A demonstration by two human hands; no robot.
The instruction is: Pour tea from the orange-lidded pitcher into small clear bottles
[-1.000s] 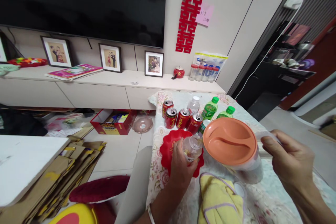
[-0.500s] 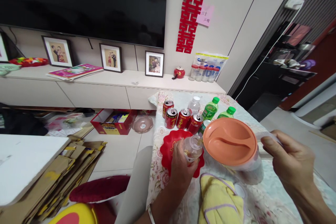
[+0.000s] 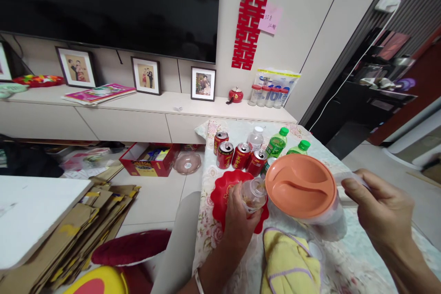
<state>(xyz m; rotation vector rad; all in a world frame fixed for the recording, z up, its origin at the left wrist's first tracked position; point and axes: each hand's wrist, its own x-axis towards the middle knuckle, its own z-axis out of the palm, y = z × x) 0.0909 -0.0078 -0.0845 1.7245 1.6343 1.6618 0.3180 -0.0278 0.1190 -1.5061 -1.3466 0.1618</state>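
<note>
My left hand (image 3: 240, 216) is wrapped round a clear plastic bottle (image 3: 254, 196), with a little brownish liquid low inside. It holds the bottle over a red scalloped plate (image 3: 220, 193). By its handle, my right hand (image 3: 384, 206) grips a translucent pitcher (image 3: 332, 225) with an orange lid (image 3: 299, 187). The pitcher tilts left, its spout at the bottle's mouth, where brownish liquid shows. A folded yellow towel (image 3: 289, 262) lies below the pitcher, and a small clear round cap-like piece (image 3: 315, 251) lies beside it.
Behind the plate stand several red drink cans (image 3: 241, 156), a clear bottle with a white cap (image 3: 255, 138) and two green-capped bottles (image 3: 277, 143), all close to the pitcher. A flowered cloth (image 3: 213, 234) covers the table. Flattened cardboard (image 3: 82, 220) lies on the floor at left.
The pitcher has shifted very slightly left toward the bottle. Both hands keep their holds.
</note>
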